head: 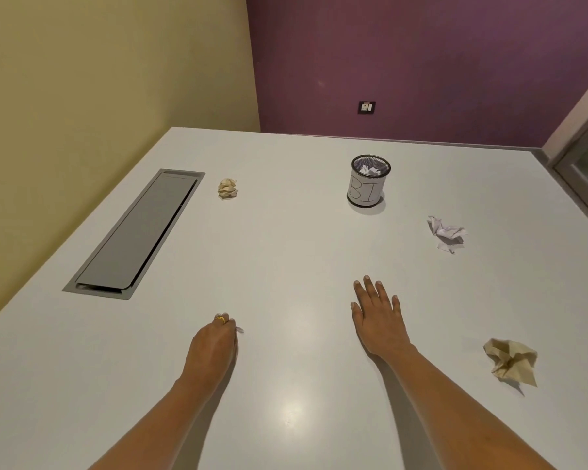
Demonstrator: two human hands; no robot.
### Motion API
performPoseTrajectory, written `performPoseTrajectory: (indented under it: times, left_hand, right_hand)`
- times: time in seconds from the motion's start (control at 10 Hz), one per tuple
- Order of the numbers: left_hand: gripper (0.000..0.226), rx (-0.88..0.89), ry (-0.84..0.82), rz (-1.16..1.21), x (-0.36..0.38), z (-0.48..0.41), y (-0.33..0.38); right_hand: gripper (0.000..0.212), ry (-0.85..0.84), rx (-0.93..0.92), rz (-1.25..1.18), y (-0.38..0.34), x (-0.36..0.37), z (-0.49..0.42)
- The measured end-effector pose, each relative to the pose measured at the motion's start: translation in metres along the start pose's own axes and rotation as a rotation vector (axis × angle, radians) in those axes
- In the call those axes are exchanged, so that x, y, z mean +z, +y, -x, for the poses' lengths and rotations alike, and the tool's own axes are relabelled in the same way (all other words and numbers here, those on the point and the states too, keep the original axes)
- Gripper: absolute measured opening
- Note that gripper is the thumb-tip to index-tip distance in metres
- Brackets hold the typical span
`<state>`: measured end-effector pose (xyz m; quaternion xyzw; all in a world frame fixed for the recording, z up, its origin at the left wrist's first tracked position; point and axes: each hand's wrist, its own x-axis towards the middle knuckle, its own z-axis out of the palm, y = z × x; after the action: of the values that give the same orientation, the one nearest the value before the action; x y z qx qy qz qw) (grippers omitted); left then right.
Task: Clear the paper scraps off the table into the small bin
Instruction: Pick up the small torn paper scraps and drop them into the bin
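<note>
A small black mesh bin (367,184) with a white label stands far on the white table (286,252), with white crumpled paper inside. A beige paper ball (227,188) lies to its left. A white crumpled scrap (446,233) lies to the bin's right. A tan crumpled scrap (510,361) sits near the right edge. My left hand (214,344) is curled shut on a small white scrap, of which only a sliver shows at the fingertips. My right hand (377,317) lies flat on the table, fingers spread, holding nothing.
A grey recessed cable hatch (134,232) is set into the table at the left. Yellow and purple walls stand behind the table, with a wall socket (366,107). A window frame (584,157) borders the right side.
</note>
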<state>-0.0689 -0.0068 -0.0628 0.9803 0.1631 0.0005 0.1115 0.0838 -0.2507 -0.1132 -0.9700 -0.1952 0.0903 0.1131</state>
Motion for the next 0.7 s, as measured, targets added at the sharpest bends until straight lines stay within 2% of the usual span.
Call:
performPoseTrajectory:
  times: [0.1, 0.2, 0.3, 0.6, 0.7]
  left_hand:
    - [0.015, 0.043, 0.015, -0.011, -0.002, -0.002, 0.001]
    - [0.035, 0.080, 0.036, -0.030, -0.004, -0.001, 0.002]
    - [0.021, 0.121, 0.080, -0.060, 0.000, 0.002, 0.002]
    - [0.016, 0.003, 0.004, 0.002, 0.003, 0.002, -0.001]
    - [0.015, -0.034, 0.051, 0.089, 0.008, 0.000, -0.006]
  right_hand:
    - [0.051, 0.021, -0.004, 0.012, 0.001, 0.002, 0.001]
    - [0.051, 0.046, -0.014, 0.040, 0.002, 0.002, 0.001]
    - [0.051, 0.050, -0.019, 0.039, 0.002, 0.002, 0.002]
    - [0.051, 0.051, -0.017, 0.014, 0.001, 0.002, 0.003]
    - [0.050, 0.056, -0.018, 0.012, 0.001, 0.001, 0.003]
